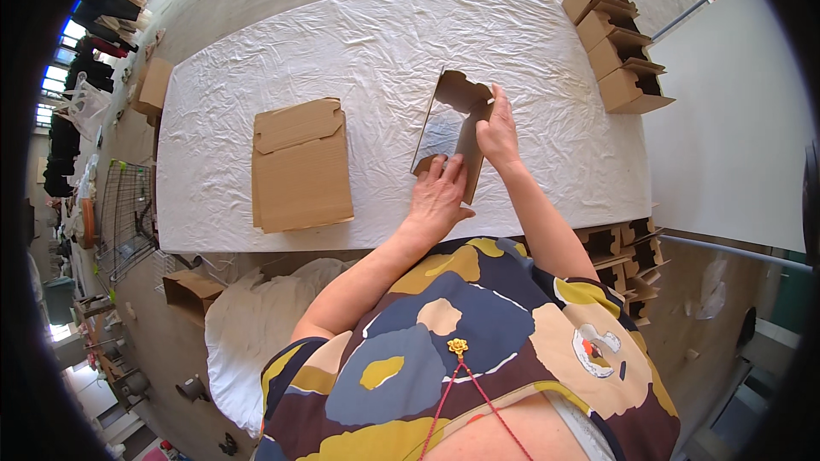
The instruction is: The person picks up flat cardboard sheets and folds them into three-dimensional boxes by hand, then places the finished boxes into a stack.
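A partly folded brown cardboard box [471, 138] stands on the white-covered table in front of me, its flaps raised at the far end. Bluish-white cloth shows through its middle. My left hand [438, 195] is at the near end, fingers hooked over the edge into the box. Along the right wall lies my right hand [500, 131], fingers against the outside and thumb at the top edge, gripping it. To the left rests a stack of flat folded cardboard boxes [303, 172], apart from both hands.
Several folded open boxes [630, 90] stand in a row at the table's far right corner. More boxes [628, 248] are piled below its right near edge. A wrinkled white cloth [367, 43] covers the table. A white panel [735, 119] stands to the right, and a wire rack [128, 209] at left.
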`<state>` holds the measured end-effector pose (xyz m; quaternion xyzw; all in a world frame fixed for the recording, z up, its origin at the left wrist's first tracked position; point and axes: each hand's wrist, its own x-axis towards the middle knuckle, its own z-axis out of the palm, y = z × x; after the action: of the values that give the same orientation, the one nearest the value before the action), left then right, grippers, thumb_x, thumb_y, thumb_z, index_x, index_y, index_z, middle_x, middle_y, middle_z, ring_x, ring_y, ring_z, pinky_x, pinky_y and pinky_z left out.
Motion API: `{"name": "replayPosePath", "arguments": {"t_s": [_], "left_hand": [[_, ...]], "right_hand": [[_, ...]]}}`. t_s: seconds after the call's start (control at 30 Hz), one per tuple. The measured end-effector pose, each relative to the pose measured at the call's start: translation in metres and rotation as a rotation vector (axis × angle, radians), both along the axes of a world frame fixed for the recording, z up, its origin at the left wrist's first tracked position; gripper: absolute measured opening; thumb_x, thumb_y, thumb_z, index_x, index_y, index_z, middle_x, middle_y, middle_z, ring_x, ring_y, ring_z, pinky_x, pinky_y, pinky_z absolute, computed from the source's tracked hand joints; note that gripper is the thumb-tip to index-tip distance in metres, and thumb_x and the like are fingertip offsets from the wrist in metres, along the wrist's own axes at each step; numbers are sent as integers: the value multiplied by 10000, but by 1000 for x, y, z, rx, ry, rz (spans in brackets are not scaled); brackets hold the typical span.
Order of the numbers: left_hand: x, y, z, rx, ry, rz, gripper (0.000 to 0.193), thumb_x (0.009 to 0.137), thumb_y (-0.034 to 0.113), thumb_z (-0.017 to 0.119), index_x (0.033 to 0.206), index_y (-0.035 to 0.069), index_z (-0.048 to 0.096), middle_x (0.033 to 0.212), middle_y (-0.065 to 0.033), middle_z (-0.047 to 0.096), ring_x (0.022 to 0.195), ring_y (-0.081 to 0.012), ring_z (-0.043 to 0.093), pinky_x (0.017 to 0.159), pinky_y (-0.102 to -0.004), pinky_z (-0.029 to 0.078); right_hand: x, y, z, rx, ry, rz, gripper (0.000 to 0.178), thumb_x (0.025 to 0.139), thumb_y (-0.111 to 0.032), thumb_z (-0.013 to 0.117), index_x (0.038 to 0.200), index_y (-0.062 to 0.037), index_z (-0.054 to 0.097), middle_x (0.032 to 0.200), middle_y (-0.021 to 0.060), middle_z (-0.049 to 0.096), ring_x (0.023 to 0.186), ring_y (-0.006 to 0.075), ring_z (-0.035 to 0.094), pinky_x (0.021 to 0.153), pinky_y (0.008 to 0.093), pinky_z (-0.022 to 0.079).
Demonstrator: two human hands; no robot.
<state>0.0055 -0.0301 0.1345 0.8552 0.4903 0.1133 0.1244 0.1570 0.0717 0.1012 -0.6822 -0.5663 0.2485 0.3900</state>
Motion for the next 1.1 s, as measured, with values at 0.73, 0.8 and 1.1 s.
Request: {"name": "replayPosePath", "arguments": {"t_s": [0.73, 0.8, 1.1], "left_hand": [[-73, 28, 7, -186, -492, 180, 128, 924, 147, 667, 993, 40, 685, 915, -112, 707, 870, -311, 656, 761, -374, 528], [-73, 32, 0, -245, -571, 222, 178, 964, 197, 640, 1002, 26, 672, 887, -136, 700, 820, -323, 662, 721, -371, 522], [-75, 49, -14, -272, -435, 271, 140, 964, 172, 623, 961, 35, 648, 869, -180, 667, 804, -365, 645, 689, -414, 497]], "right_hand": [[32, 3, -9, -76, -147, 132, 270, 918, -237, 616, 1094, -69, 732, 1036, 161, 682, 988, 343, 649, 861, 430, 516], [31, 3, -7, -84, -140, 139, 272, 925, -240, 614, 1094, -63, 731, 1017, 161, 677, 961, 343, 651, 843, 433, 517], [43, 4, -20, -170, 195, 150, 284, 943, -238, 590, 1076, -32, 733, 982, 164, 664, 911, 331, 648, 827, 422, 517]]}}
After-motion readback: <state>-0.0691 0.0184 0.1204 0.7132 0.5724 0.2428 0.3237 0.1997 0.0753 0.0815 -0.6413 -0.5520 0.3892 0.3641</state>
